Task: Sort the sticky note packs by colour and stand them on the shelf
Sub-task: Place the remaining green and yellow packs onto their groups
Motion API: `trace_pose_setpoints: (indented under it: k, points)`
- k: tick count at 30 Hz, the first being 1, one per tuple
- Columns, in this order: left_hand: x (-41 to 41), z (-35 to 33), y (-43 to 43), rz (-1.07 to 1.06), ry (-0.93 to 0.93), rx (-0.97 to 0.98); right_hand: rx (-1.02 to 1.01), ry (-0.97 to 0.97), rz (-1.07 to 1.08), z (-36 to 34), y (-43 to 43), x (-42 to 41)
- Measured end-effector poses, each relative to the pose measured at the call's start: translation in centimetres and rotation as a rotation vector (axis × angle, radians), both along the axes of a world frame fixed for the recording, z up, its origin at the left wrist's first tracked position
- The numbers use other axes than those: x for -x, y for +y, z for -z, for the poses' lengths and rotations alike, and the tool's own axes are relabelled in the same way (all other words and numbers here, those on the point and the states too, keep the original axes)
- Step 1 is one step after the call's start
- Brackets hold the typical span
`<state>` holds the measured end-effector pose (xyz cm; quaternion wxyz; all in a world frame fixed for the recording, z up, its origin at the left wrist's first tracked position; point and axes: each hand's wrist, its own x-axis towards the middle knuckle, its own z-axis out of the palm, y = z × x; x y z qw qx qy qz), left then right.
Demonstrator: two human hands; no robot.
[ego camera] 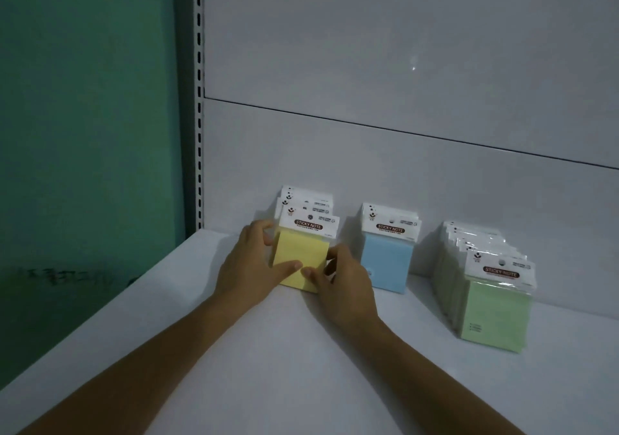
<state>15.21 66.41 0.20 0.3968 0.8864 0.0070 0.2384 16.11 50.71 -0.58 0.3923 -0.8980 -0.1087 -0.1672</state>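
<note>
Three rows of sticky note packs stand upright on the white shelf (268, 351). The yellow row (301, 250) is at the left, against the back panel. My left hand (249, 264) holds its left side, thumb lying across the front pack's face. My right hand (341, 279) holds the right side, thumb on the lower front. The blue row (385, 260) stands in the middle, untouched. To the right, the green row (495, 314) of several packs reaches furthest forward.
A white back panel (402, 133) rises behind the rows. A slotted upright (199, 99) runs up at the left, with a green wall (83, 133) beyond it. The shelf's left edge slants from the upright toward the lower left corner.
</note>
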Motion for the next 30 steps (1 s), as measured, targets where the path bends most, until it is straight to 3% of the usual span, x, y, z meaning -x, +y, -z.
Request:
trace_pose_setpoints:
  k: [5, 15, 19, 24, 30]
  points:
    - [-1.0, 0.9, 0.6, 0.097, 0.135, -0.053, 0.160, -0.003, -0.010, -0.3, -0.2, -1.0]
    - [-1.1, 1.0, 0.8, 0.129, 0.113, -0.075, 0.377, -0.157, -0.046, 0.4, 0.1, -0.6]
    - [-1.1, 0.8, 0.8, 0.157, 0.144, -0.012, 0.320, -0.125, -0.057, 0.4, 0.1, -0.6]
    - [-0.9, 0.5, 0.6, 0.137, 0.259, -0.046, -0.002, 0.200, -0.238, -1.0, 0.5, -0.5]
    - [-0.9, 0.5, 0.7, 0.127, 0.296, -0.130, 0.245, 0.092, -0.110, 0.5, 1.7, -0.3]
